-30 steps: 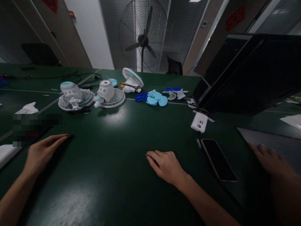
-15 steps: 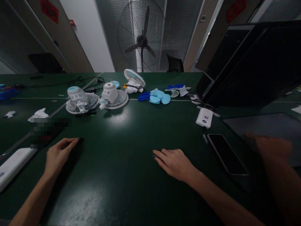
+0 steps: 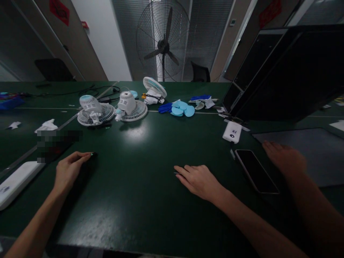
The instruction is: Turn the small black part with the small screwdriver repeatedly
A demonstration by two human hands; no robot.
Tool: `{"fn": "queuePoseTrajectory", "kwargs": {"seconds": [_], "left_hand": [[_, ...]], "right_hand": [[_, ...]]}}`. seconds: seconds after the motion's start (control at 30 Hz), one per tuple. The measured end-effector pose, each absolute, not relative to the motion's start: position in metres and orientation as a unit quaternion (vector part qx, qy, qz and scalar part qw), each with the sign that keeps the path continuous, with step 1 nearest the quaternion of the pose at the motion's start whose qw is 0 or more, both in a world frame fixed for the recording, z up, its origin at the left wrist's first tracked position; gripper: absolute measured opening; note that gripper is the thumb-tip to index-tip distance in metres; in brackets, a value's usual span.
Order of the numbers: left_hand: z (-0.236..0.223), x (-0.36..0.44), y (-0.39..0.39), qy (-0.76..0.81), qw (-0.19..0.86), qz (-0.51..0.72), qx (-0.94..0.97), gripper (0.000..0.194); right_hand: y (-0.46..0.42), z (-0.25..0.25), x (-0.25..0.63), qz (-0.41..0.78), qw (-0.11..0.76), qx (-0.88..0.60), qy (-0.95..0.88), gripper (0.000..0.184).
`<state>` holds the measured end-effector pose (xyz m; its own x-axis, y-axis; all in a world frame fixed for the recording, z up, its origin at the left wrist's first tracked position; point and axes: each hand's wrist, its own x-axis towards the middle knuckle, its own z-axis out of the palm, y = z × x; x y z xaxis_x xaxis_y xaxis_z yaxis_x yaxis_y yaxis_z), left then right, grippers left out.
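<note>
My left hand [image 3: 70, 166] rests near the left side of the green table, thumb and fingertips pinched on a small dark piece with a green spot [image 3: 93, 154]; its kind is too small to tell. My right hand [image 3: 200, 181] lies on the table right of the middle, fingers closed round a thin metallic piece [image 3: 176, 173]. Only the narrow tip of that piece shows; the rest is hidden in the fingers. A dark phone [image 3: 256, 172] lies to the right of my right hand, below a white box-like device [image 3: 232, 132] with a short cable.
Two small white fans [image 3: 92, 109] [image 3: 130, 106] lie face down, with another fan [image 3: 154, 90] behind. Light-blue fan blades [image 3: 182, 108] lie beside blue gloves [image 3: 165, 108]. Another person's hand [image 3: 285, 157] is on a grey mat [image 3: 319, 143]. A black monitor [image 3: 290, 75] stands at right.
The camera view has shifted a little, so the table's contents sit differently in the picture. Both my hands keep their pinches. The other person's hand has moved left across the mat, toward the phone.
</note>
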<state>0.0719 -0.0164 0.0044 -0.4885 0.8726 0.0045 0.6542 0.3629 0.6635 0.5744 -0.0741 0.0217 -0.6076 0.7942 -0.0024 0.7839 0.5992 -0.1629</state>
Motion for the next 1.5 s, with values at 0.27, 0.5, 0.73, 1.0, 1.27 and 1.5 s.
{"fn": "queuePoseTrajectory", "kwargs": {"seconds": [0.27, 0.5, 0.73, 1.0, 1.27, 1.5], "left_hand": [[-0.003, 0.083, -0.024, 0.732, 0.007, 0.180, 0.658, 0.055], [-0.008, 0.094, -0.018, 0.657, -0.042, 0.108, 0.745, 0.061], [-0.006, 0.173, -0.024, 0.538, 0.136, 0.242, 0.795, 0.037], [-0.005, 0.283, -0.026, 0.334, 0.311, 0.229, 0.860, 0.015], [0.001, 0.290, -0.025, 0.340, 0.343, 0.217, 0.849, 0.016], [0.001, 0.290, -0.020, 0.334, 0.362, 0.195, 0.848, 0.012]], "right_hand": [[-0.072, 0.021, 0.573, 0.070, 0.025, -0.446, -0.892, 0.040], [-0.074, 0.015, 0.577, 0.089, 0.055, -0.451, -0.886, 0.040], [-0.076, 0.014, 0.575, 0.111, 0.094, -0.454, -0.879, 0.037], [-0.079, 0.017, 0.569, 0.142, 0.133, -0.458, -0.867, 0.020], [-0.075, 0.008, 0.559, 0.152, 0.174, -0.449, -0.863, 0.015], [-0.072, 0.005, 0.556, 0.168, 0.173, -0.452, -0.859, 0.014]]}}
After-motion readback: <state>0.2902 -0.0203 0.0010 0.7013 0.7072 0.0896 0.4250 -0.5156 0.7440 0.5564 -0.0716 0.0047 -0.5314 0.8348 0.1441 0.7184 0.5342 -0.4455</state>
